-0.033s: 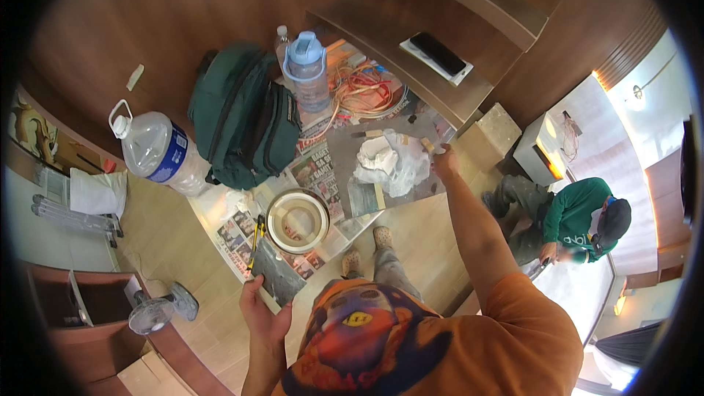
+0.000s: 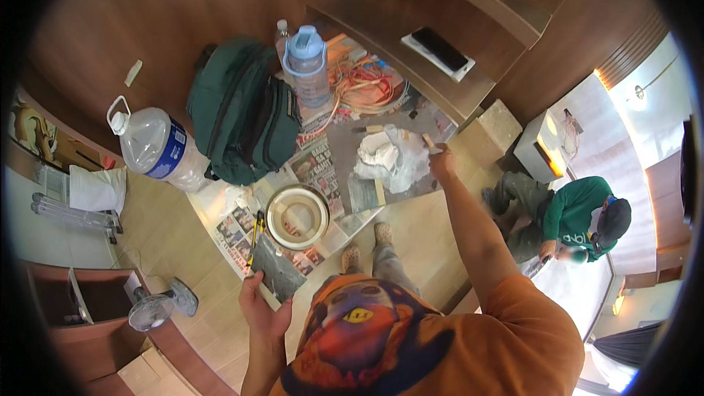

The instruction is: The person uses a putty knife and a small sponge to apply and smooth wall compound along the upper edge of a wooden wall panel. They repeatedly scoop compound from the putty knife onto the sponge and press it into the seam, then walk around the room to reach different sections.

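Note:
My left hand [image 2: 262, 315] grips the near edge of a thin, grey, smeared flat plate [image 2: 279, 273], thumb held away from the fingers. The plate reaches over the near edge of a low newspaper-covered surface [image 2: 317, 163]. My right arm stretches forward, and my right hand [image 2: 442, 164] has its fingers closed at the end of a short wooden handle [image 2: 428, 141]. That handle lies against an open clear plastic bag [image 2: 408, 161] with white paste [image 2: 378, 150] in it. A scraper with a pale wooden handle [image 2: 379, 191] lies on the near side of the bag.
Around them stand a round tub [image 2: 325, 224], yellow-black cutter [image 2: 256, 238], green backpack [image 2: 238, 114], large water jug [image 2: 158, 148] and blue-lidded bottle [image 2: 308, 66]. A phone [image 2: 438, 49] rests on the step. A person in green [image 2: 576, 213] works at right; a fan [image 2: 161, 308] stands left.
My right hand and the wooden handle have shifted very slightly. Otherwise the two frames look nearly the same.

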`<move>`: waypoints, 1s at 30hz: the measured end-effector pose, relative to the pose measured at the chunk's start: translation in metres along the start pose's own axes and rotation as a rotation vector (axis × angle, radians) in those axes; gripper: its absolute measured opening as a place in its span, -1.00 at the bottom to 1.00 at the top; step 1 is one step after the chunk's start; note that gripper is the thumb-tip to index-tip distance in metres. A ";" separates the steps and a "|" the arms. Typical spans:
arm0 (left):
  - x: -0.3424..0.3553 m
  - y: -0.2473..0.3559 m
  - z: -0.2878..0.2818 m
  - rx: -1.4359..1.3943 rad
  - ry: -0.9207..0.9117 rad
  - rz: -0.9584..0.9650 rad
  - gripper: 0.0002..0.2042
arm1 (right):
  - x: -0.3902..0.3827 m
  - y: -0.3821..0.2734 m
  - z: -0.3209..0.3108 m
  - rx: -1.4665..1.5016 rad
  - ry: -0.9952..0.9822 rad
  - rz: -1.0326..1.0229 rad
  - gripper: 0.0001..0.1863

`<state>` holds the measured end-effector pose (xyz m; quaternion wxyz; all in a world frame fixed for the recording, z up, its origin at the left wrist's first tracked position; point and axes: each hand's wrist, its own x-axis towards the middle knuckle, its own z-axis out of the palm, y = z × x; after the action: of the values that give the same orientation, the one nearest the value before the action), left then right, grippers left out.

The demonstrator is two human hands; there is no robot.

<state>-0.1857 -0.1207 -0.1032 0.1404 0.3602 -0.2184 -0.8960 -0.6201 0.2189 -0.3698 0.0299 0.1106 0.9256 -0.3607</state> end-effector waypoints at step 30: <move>0.021 -0.009 0.034 0.076 -0.152 -0.155 -0.62 | -0.147 -0.127 0.015 -0.593 -0.622 -0.392 -0.06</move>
<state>-0.2252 -0.1118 -0.0985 0.0400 0.3120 -0.2340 -0.9199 -0.5059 0.0913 -0.2766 0.2673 -0.1928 0.9393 -0.0955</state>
